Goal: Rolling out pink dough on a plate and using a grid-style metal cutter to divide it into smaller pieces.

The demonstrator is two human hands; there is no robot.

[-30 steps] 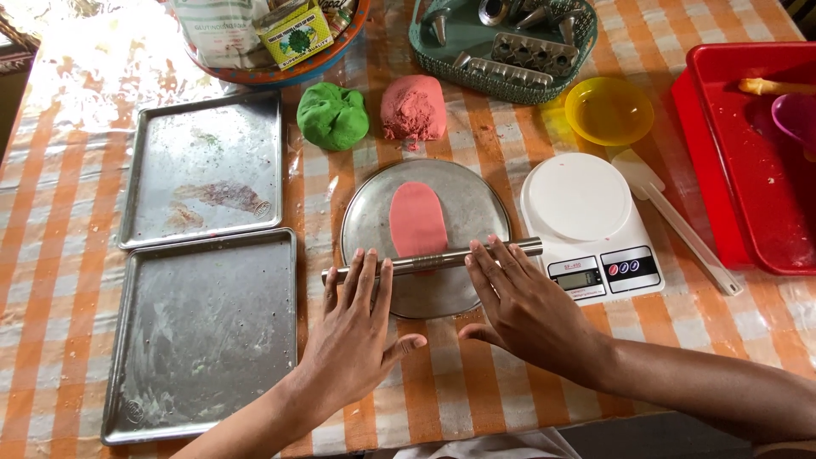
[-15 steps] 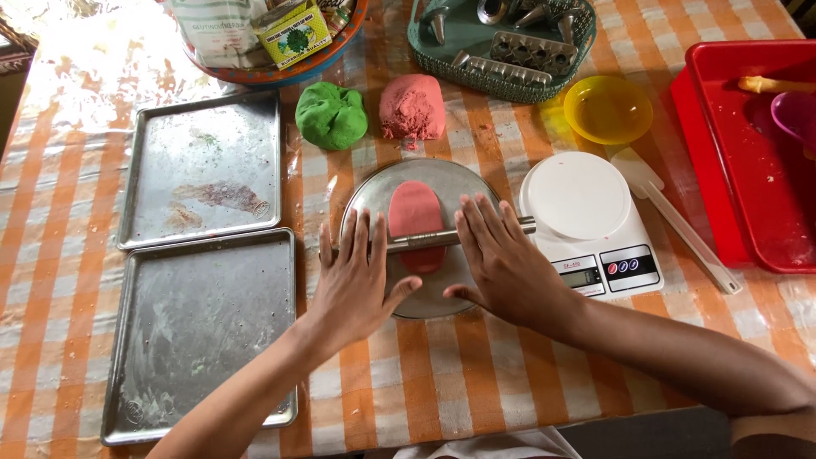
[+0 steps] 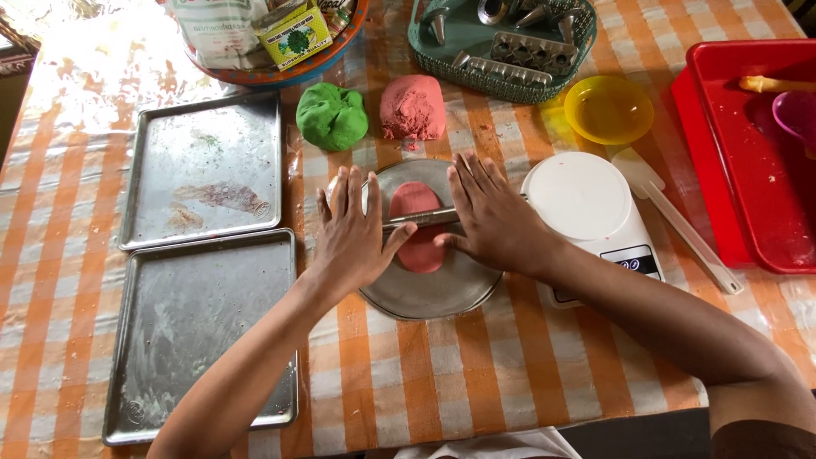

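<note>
Orange-checked worktop: both hands, left hand and right hand, press open-palmed on a metal rolling pin lying left-right across pink dough, between them.

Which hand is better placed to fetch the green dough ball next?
Left. The left hand lies on the rolling pin directly below the green dough ball; the right hand would have to cross over.
</note>
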